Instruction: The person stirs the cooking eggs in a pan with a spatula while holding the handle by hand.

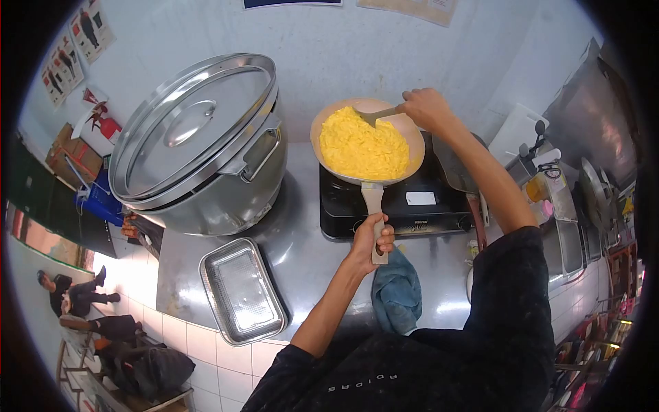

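My left hand [371, 242] is wrapped round the pale handle of a frying pan [416, 154] on the black gas stove [343, 206]. Yellow scrambled eggs [360, 146] fill much of the pan. Above its far right rim, my right hand [427, 110] is closed on the handle of a spatula [374, 115], whose blade rests at the upper edge of the eggs. A teal cloth [398, 292] lies on the steel table just below the pan handle.
Left of the stove stands a large lidded metal pot [226, 185]. A rectangular metal tray [244, 292] sits near the table's front edge. A dark pan [454, 165] is at the stove's right side, with utensils [539, 151] beyond. One person [75, 292] sits far left.
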Demonstrator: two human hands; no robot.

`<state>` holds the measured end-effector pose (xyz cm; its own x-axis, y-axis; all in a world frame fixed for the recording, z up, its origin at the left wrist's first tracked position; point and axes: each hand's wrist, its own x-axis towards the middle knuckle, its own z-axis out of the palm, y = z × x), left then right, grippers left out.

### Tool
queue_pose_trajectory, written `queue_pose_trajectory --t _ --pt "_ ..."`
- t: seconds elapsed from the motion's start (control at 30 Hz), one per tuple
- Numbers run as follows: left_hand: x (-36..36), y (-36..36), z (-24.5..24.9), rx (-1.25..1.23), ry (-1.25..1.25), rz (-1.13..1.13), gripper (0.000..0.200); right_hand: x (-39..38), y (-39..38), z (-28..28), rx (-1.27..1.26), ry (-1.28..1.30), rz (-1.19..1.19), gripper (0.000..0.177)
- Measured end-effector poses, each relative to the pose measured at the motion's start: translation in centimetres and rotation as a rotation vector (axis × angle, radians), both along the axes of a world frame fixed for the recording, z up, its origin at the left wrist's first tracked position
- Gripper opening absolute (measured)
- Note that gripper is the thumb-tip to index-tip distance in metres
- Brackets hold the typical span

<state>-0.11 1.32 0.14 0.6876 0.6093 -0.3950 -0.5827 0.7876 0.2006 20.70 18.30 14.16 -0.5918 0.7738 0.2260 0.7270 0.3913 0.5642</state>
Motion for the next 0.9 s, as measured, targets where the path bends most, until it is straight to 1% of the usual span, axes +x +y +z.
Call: queue_pose_trajectory --t 0.1,0.2,0.3,0.4,0.5,0.6,0.7,0.77,0.83,0.87,0.9 --pt "0.0 0.1 -0.2 0.014 -0.011 0.005 0.015 0.3 -2.6 0.7 0.047 0.05 0.03 0.009" --pt "0.1 0.0 -0.2 0.006 -0.015 0.018 0.015 -1.6 -7.8 5.1 -0.114 0.136 -0.252 0.02" --pt "0.1 0.0 -0.1 0.0 -0.019 0.025 0.015 -3.7 -12.7 9.0 -0.26 0.121 -0.476 0.019" --pt "0.1 0.2 -0.2 0.006 -0.026 0.02 0.015 -4.4 -15.1 9.7 -0.438 0.211 -0.525 0.018" --pt "0.2 -0.1 -0.2 0.011 -0.023 0.025 0.015 -3.9 -13.6 6.1 -0.429 0.154 -0.588 0.017" --pt "0.1 0.0 -0.5 0.015 -0.03 0.019 0.015 -2.8 -11.5 3.0 -0.301 0.262 -0.538 0.017" --pt "0.2 0.0 -0.4 0.028 -0.038 0.005 0.015 -2.5 -11.6 -0.6 -0.185 0.43 -0.513 0.017" --pt "-0.2 0.1 -0.5 0.028 -0.051 -0.006 0.016 -2.4 -12.0 -4.7 -0.146 0.575 -0.572 0.017" --pt "-0.1 0.4 -0.8 0.018 -0.094 -0.037 0.016 -2.4 -13.3 -7.0 -0.194 0.654 -0.665 0.021" --pt "0.0 0.7 -1.4 0.037 -0.139 -0.069 0.018 -2.3 -14.1 -7.7 -0.235 0.771 -0.628 0.024" --pt "-0.1 1.5 -3.0 0.092 -0.25 -0.134 0.022 -2.0 -15.0 -8.1 -0.255 0.892 -0.602 0.028"
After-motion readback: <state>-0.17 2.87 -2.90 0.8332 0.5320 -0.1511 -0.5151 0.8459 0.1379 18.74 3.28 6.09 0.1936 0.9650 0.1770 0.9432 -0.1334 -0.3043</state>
